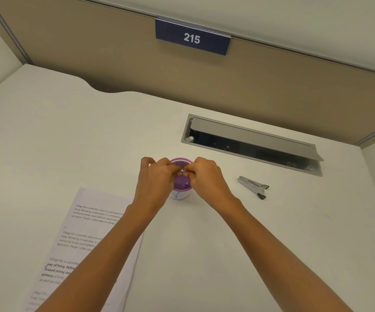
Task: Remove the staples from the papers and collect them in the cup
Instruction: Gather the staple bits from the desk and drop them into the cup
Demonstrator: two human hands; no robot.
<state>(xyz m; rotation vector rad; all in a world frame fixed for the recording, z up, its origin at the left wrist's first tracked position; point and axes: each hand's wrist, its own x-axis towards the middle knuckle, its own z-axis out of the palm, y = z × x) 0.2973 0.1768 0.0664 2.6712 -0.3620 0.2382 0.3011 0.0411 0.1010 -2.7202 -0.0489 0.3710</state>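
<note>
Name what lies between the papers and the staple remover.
The purple cup, with left hand and right hand pinching a small metal piece above it; head view.

papers (96, 221) left of cup (182, 190), staple remover (253, 186) right

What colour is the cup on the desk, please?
The cup is purple with a whitish base, seen in the head view.

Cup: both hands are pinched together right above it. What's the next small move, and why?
Probably ease the pinch and let the piece fall into the cup. The left hand and right hand meet over its open mouth, pinching something tiny and glinting, likely a staple, though too small to confirm. The staple remover lies set aside.
</note>
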